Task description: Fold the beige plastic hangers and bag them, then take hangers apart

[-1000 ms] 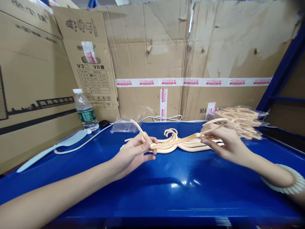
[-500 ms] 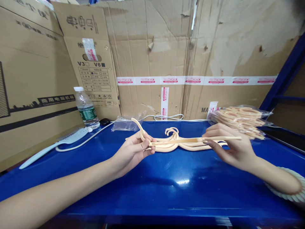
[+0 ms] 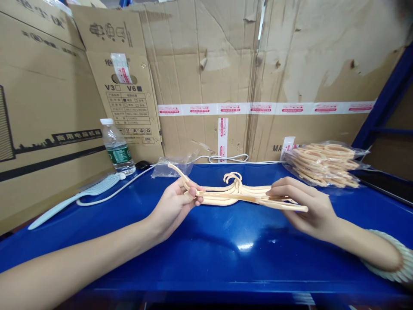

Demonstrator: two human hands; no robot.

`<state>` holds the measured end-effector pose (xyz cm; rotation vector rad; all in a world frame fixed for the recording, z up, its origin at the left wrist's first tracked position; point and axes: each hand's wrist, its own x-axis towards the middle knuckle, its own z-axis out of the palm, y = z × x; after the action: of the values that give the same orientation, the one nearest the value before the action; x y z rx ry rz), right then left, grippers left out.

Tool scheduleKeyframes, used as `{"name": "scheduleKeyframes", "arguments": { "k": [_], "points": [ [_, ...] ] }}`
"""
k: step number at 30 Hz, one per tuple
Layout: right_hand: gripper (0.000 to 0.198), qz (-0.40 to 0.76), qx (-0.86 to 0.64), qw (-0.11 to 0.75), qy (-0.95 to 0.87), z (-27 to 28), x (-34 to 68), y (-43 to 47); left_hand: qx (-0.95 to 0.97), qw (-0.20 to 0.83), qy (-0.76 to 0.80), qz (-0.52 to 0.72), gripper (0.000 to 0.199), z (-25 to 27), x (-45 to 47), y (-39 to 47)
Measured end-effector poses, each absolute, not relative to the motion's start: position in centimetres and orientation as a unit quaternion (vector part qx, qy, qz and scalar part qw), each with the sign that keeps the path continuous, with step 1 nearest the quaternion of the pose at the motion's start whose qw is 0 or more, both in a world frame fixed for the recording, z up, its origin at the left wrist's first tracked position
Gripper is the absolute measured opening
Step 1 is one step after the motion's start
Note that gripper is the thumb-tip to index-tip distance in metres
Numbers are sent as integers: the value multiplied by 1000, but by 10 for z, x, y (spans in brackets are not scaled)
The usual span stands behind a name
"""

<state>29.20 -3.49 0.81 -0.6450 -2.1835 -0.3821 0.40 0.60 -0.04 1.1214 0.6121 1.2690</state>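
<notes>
A beige clothes hanger [image 3: 232, 196] is held nearly edge-on above the table, stretched between my two hands. My left hand [image 3: 179, 200] pinches its left part between thumb and fingers, and a curved end sticks up past the thumb. My right hand [image 3: 303, 202] is closed around the right part, its fingers over the top; the far tip points out below them. Just behind lie several more beige hangers [image 3: 222, 201] on the blue table [image 3: 206, 249], their hooks bunched together. The held one and my right fingers partly cover them.
At the back right sits a plastic-wrapped pile of beige hangers [image 3: 322, 165], near a dark flat object [image 3: 387, 185]. A water bottle [image 3: 118, 148], a light-blue hairbrush [image 3: 84, 193], a white cable [image 3: 106, 198] and a clear plastic bag [image 3: 171, 167] are at left. Cardboard [image 3: 206, 77] walls the back.
The held hanger has shifted a little left, and its right end has tipped downward and toward me. Both hands have moved slightly left with it.
</notes>
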Motion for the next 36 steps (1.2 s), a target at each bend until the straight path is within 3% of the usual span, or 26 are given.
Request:
{"name": "scheduleKeyframes", "arguments": {
  "k": [10, 22, 27, 32, 36],
  "points": [
    [24, -127, -299, 429, -843, 0, 292, -36, 506, 586, 272, 572, 32, 1, 4, 3],
    [4, 48, -380, 475, -792, 4, 287, -40, 498, 563, 281, 597, 32, 4, 5, 4],
    [11, 116, -398, 508, -755, 8, 281, -39, 493, 580, 274, 588, 39, 6, 4, 3],
    [15, 132, -409, 523, -736, 8, 282, -37, 508, 573, 276, 581, 29, 6, 3, 5],
    [18, 114, -418, 528, -730, 12, 289, -34, 613, 552, 314, 470, 15, 1, 6, -4]
  ]
}}
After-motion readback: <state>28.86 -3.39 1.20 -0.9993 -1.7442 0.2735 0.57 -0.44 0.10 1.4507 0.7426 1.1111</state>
